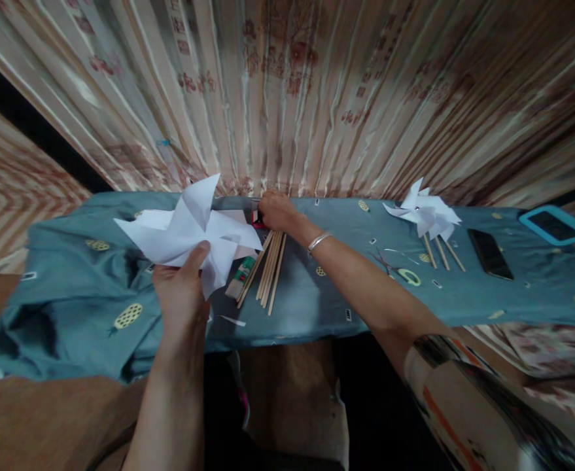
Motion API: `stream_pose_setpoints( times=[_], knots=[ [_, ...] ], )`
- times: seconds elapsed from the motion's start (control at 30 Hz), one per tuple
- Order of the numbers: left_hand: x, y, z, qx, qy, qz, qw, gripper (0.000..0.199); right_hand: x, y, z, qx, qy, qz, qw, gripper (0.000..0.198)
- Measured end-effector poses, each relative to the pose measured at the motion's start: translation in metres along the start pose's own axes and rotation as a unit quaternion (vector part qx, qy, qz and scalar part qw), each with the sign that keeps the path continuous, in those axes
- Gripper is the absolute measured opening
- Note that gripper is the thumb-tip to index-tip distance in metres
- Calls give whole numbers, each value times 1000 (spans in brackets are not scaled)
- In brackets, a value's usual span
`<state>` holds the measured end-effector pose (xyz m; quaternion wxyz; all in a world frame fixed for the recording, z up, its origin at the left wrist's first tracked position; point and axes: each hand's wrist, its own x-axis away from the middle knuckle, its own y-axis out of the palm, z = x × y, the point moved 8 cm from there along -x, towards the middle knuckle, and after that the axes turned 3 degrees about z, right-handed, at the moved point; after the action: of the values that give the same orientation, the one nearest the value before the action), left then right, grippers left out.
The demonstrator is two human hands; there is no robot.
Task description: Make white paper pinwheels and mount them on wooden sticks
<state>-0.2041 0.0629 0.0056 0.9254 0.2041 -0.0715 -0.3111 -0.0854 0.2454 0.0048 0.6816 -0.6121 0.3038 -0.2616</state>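
Observation:
A folded white paper pinwheel (203, 229) is pinched in my left hand (184, 281), the thumb pressed on its front near the middle. My right hand (277, 210) reaches to the back edge of the cloth, fingers curled down at a small red-and-black box (257, 218); what the fingertips hold is hidden. Just in front of that hand lie several thin wooden sticks (270, 268), fanned towards me. A green-and-white glue stick (241, 277) rests to their left. White paper (238, 216) shows behind the pinwheel.
Finished pinwheels on sticks (429, 212) lie at the right, beside a black phone (490, 253) and a blue-framed tablet (556, 225). Scissors (399, 269) with yellow-green handles lie nearer. A paper strip (231, 320) is near the front edge. A pleated curtain (277, 98) hangs behind.

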Motion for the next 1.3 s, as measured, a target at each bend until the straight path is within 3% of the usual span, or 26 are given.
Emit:
stream_pose_setpoints(
  times=[0.37, 1.1, 1.3],
  knots=[
    [0, 2, -4, -56, 9, -10, 998, 25, 1, 6, 1, 9, -18, -1, 1000, 36],
    [5, 14, -3, -53, 27, -54, 997, 21, -9, 14, -3, 21, -42, -1, 999, 35],
    [5, 11, -6, -50, 5, -33, 998, 26, -6, 14, -5, 14, -52, 8, 998, 34]
  ],
)
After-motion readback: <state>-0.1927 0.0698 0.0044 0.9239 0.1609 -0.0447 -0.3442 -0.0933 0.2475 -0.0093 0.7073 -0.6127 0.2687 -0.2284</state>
